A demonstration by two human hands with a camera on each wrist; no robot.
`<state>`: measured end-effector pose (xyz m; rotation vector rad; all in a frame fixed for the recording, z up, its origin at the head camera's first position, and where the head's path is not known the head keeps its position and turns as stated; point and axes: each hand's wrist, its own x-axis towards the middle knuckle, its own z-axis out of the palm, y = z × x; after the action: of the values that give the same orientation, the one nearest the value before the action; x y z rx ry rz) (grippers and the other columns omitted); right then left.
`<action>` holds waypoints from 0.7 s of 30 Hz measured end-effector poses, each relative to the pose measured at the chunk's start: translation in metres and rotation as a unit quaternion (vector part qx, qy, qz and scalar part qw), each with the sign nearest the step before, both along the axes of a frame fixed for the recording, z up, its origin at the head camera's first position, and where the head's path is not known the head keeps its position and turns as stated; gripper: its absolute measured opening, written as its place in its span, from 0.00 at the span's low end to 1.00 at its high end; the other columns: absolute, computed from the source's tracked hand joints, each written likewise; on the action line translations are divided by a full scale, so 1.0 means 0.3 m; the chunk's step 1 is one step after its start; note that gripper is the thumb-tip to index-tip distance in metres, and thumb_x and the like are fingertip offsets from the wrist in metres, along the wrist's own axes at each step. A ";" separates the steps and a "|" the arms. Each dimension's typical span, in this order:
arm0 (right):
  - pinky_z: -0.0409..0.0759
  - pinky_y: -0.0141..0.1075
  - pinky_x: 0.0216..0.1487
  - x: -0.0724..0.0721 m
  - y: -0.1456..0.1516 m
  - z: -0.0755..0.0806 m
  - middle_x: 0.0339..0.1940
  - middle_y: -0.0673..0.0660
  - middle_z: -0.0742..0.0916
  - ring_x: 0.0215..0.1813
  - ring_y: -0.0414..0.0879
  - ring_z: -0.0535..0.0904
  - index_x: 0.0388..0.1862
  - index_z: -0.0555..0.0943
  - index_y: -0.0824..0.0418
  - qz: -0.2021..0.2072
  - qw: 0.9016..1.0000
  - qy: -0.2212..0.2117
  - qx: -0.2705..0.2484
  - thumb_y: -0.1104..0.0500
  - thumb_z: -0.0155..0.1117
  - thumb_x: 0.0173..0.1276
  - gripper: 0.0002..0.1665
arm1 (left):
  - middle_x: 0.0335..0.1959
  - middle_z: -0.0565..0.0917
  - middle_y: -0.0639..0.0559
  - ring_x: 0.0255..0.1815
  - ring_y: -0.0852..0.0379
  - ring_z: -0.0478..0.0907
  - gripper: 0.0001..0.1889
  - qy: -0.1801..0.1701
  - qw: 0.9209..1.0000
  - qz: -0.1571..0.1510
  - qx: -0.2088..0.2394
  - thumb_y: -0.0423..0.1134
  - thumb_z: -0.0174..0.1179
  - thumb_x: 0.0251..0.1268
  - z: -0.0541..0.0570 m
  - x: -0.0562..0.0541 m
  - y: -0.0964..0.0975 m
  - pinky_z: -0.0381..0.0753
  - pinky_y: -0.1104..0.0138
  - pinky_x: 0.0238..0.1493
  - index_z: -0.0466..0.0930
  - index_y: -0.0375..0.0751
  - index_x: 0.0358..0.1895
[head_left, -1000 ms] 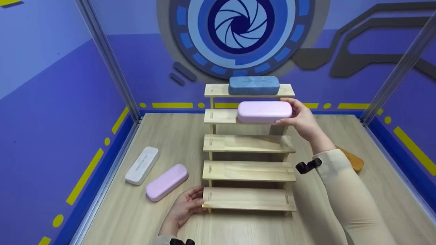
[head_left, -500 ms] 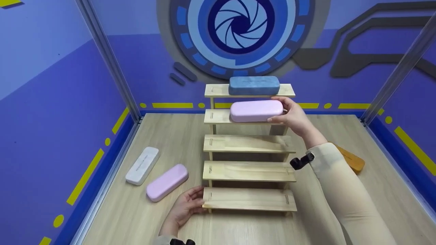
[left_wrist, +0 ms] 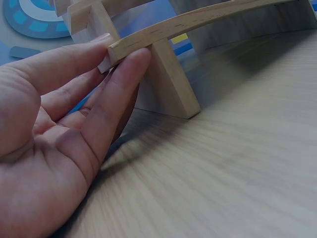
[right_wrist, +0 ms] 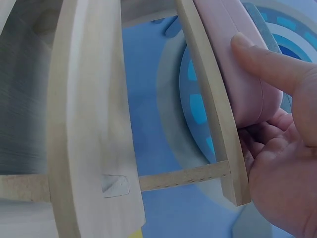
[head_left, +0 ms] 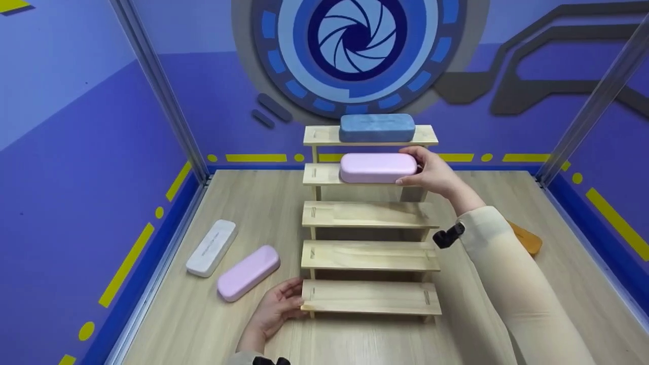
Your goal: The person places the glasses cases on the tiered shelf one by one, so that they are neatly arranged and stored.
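Note:
A pink glasses case point(head_left: 378, 168) sits lengthwise on the second step from the top of a wooden stepped rack point(head_left: 370, 295). My right hand point(head_left: 433, 175) grips its right end, thumb across the front and fingers behind. In the right wrist view the thumb point(right_wrist: 272, 62) presses the case's side point(right_wrist: 233, 64), close against the step board point(right_wrist: 210, 89). My left hand point(head_left: 276, 307) pinches the left end of the lowest step, thumb above and fingers below, as the left wrist view shows at the board end point(left_wrist: 143, 38). A blue glasses case point(head_left: 377, 128) stands on the top step.
Left of the rack, a white glasses case point(head_left: 212, 248) and a second pink case point(head_left: 249, 273) lie on the wood-grain table point(head_left: 167, 324). An orange case point(head_left: 527, 240) lies to the right, partly behind the right sleeve. Blue-purple panels point(head_left: 61, 177) enclose the table.
My right hand has moved the pink case left along the second step, then lowered it slightly onto the board. My left hand has stayed at the lowest step.

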<state>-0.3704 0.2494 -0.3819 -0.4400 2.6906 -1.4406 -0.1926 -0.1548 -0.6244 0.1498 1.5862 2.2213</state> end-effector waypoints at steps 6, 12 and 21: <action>0.74 0.27 0.56 0.002 0.005 0.003 0.70 0.65 0.78 0.64 0.54 0.75 0.74 0.68 0.63 0.006 1.000 0.001 0.015 0.61 0.80 0.59 0.47 | 0.57 0.81 0.53 0.51 0.56 0.84 0.39 -0.001 1.000 0.001 0.003 0.24 0.59 0.67 0.000 0.000 0.001 0.90 0.65 0.48 0.50 0.19 0.76; 0.74 0.29 0.57 0.004 0.010 0.007 0.69 0.65 0.79 0.64 0.54 0.75 0.75 0.68 0.62 0.010 1.000 -0.005 0.022 0.60 0.79 0.60 0.46 | 0.57 0.81 0.53 0.52 0.57 0.83 0.38 -0.005 1.000 0.003 0.004 0.24 0.61 0.67 0.003 0.002 0.003 0.90 0.64 0.48 0.51 0.19 0.76; 0.72 0.24 0.54 0.001 0.010 0.007 0.71 0.66 0.77 0.66 0.55 0.74 0.77 0.65 0.64 0.012 1.000 -0.015 0.011 0.61 0.80 0.60 0.49 | 0.56 0.82 0.54 0.51 0.58 0.84 0.37 -0.020 1.000 0.007 0.005 0.25 0.61 0.68 0.004 0.000 0.004 0.89 0.67 0.45 0.54 0.20 0.76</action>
<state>-0.3701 0.2525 -0.3798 -0.4439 2.6649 -1.3980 -0.1927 -0.1535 -0.6233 0.0954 1.5601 2.2294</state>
